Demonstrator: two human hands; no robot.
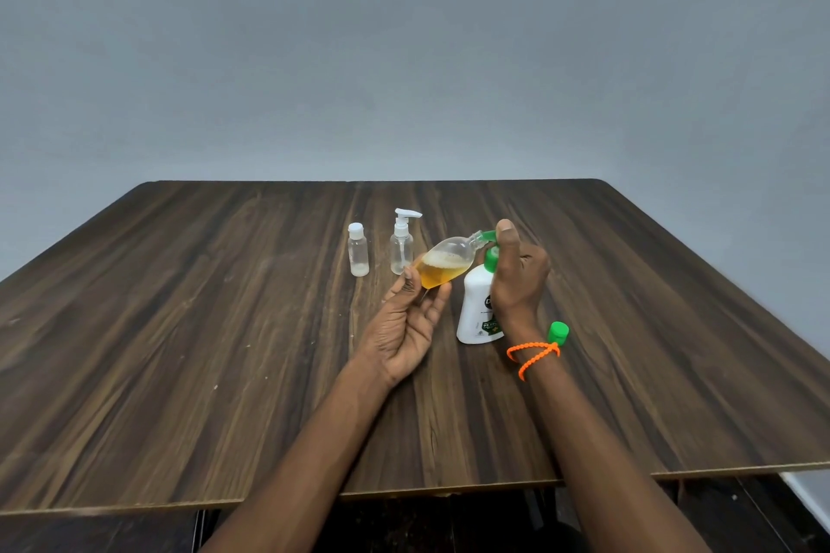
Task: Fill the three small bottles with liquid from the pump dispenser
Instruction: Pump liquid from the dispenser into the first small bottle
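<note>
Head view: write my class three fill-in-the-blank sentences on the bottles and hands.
1. The tilted bottle in the left hand holds ____-coloured liquid.
2. The right hand presses the dispenser, whose pump is ____.
3. The loose green cap lies on the ____.

Missing words: amber; green; table

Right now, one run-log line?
left hand: holds tilted amber-filled bottle | right hand: on white pump dispenser | two clear bottles: standing
</note>
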